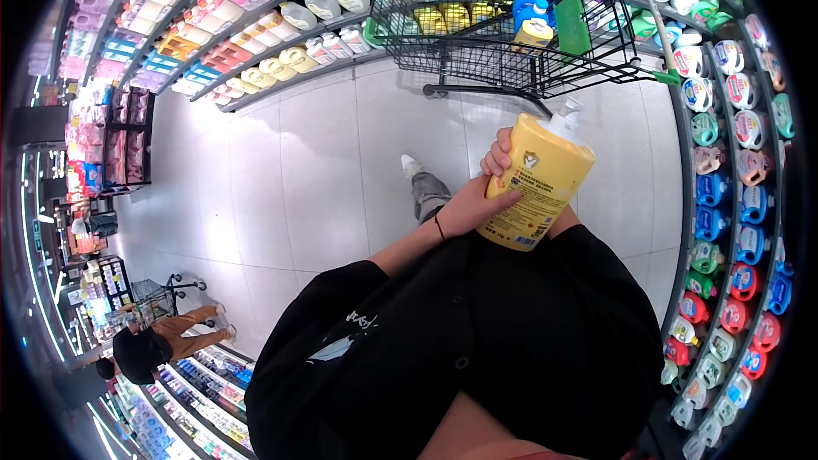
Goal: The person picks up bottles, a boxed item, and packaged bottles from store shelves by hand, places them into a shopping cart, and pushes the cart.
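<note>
A large yellow pump bottle (540, 172) with a white pump head (567, 117) is held tilted in front of my chest, its printed label facing me. My left hand (474, 204), with a dark band on the wrist, grips its lower left side, thumb across the label. My right hand (498, 154) reaches from behind the bottle; its fingers curl round the left edge, and the rest is hidden. Just beyond the bottle stands a black wire shopping cart (486, 68) with green trim, holding blue bottles (532, 4) and another yellow pump bottle (534, 32).
Shelves of detergent bottles (740, 132) line the right side. Further shelves (294, 60) with bottles curve along the far left. Pale floor tiles (332, 145) lie between them. At lower left, another person (153, 345) stands by a second cart (158, 298).
</note>
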Demonstrator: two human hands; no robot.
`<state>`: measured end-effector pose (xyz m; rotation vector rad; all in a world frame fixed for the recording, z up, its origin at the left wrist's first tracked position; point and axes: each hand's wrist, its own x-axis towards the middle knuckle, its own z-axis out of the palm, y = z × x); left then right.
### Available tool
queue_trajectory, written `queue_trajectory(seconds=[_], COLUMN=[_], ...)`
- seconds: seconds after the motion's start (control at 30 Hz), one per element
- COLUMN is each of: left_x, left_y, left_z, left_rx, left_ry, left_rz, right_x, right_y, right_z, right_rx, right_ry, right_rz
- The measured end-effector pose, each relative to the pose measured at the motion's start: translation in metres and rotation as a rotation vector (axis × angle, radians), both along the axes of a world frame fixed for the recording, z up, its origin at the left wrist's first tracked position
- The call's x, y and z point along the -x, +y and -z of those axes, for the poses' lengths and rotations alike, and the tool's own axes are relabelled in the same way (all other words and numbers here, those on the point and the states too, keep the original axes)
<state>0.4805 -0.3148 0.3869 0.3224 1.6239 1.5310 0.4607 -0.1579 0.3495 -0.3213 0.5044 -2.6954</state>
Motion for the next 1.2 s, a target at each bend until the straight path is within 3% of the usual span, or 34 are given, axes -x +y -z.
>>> queue_trajectory(seconds=[0.57,0.97,1.2], left_x=[-0.011,-0.002,-0.001], left_y=[0.004,0.004,0.007], left_z=[-0.001,-0.001,0.004], left_rx=[-0.012,0.001,-0.023], left_ry=[-0.021,-0.021,-0.03], left_rz=[-0.086,-0.013,-0.011], right_x=[-0.003,0.002,-0.004], right_y=[0.002,0.004,0.007], right_z=[0.003,0.02,0.009], right_rx=[0.027,0.063,0.0], right_ry=[0.011,0.09,-0.038], right_rz=[-0.067,-0.045,-0.002])
